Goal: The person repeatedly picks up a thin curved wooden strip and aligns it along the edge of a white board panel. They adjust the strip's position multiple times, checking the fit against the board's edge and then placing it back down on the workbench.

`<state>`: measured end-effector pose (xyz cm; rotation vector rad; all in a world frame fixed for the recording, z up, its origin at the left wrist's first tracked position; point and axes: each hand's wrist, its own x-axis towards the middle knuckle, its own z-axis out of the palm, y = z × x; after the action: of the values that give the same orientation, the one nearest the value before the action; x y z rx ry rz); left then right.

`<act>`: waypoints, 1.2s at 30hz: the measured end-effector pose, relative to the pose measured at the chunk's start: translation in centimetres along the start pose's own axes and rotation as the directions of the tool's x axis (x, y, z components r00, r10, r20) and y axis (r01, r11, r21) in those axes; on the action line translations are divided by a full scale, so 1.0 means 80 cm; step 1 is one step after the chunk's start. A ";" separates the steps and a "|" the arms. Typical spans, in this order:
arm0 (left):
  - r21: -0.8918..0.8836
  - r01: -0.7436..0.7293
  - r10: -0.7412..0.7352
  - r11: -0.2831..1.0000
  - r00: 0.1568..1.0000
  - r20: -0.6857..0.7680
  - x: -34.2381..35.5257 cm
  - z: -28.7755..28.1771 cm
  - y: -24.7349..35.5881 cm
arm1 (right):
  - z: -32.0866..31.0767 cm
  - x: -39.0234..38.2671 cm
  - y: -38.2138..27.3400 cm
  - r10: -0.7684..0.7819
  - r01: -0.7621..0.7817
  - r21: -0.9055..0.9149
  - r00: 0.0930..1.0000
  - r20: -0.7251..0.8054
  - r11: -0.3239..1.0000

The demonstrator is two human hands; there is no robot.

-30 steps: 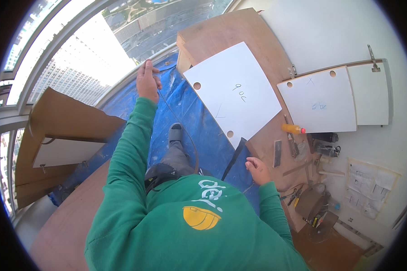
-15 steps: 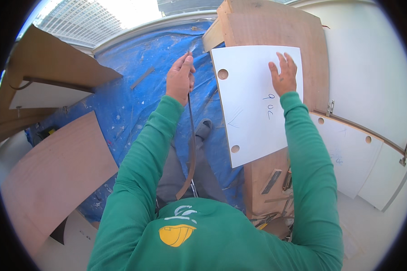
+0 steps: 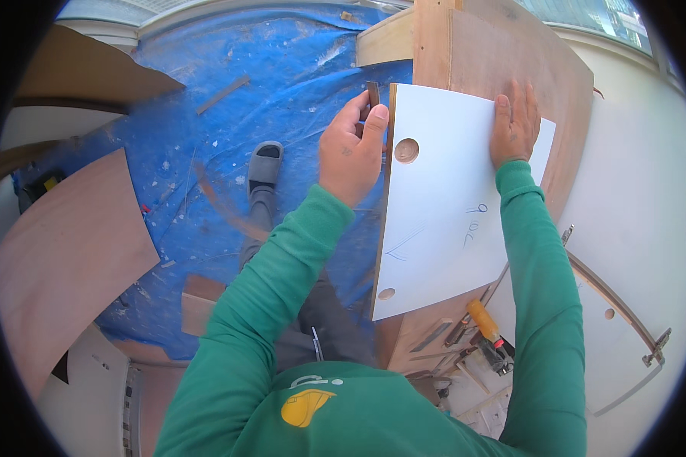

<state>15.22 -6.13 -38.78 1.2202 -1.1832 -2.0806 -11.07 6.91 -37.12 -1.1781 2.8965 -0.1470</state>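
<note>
A white cabinet door panel [image 3: 442,228] with two round hinge holes along its left side lies on a brown wooden board. My right hand [image 3: 514,126] rests flat on its far part, fingers stretched out. At the panel's far left corner, my left hand [image 3: 352,152] pinches a thin brown strip of edge banding [image 3: 373,94]. The strip's short end sticks up beside the panel's raw left edge; whether it touches that edge I cannot tell. Its loose tail, smeared by motion, hangs out to the left of my forearm.
Blue sheeting [image 3: 198,99] covers the floor, with scraps on it. A large curved plywood sheet [image 3: 76,259] lies at left. Near my right forearm are a yellow-handled tool [image 3: 482,320] and other tools. Another white panel [image 3: 610,327] with hinges is at right.
My left hand has brought the strip rightward to the panel's far left corner. My right hand, before held with spread fingers over the panel, now lies flatter on it. The view has shifted.
</note>
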 end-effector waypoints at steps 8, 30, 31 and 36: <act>0.171 -0.098 0.103 0.980 0.994 -0.025 0.003 0.006 -0.004 | -0.005 0.000 0.004 -0.004 0.004 -0.016 1.000 0.031 1.000; 0.130 0.124 -0.130 0.984 0.991 0.042 0.015 0.001 0.027 | -0.007 0.003 0.002 -0.033 0.033 -0.004 0.998 0.052 0.999; 0.118 0.134 -0.140 0.984 0.989 0.044 0.014 0.001 0.028 | -0.007 0.003 0.002 -0.035 0.036 0.000 0.998 0.050 0.999; 0.099 0.144 -0.150 0.985 0.987 0.058 0.012 0.002 0.024 | -0.003 0.003 0.008 -0.056 0.057 -0.026 0.998 0.035 0.998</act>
<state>14.53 -7.77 -37.54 1.3284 -1.2681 -2.2091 -11.72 7.24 -36.97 -1.2545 2.8460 -0.0883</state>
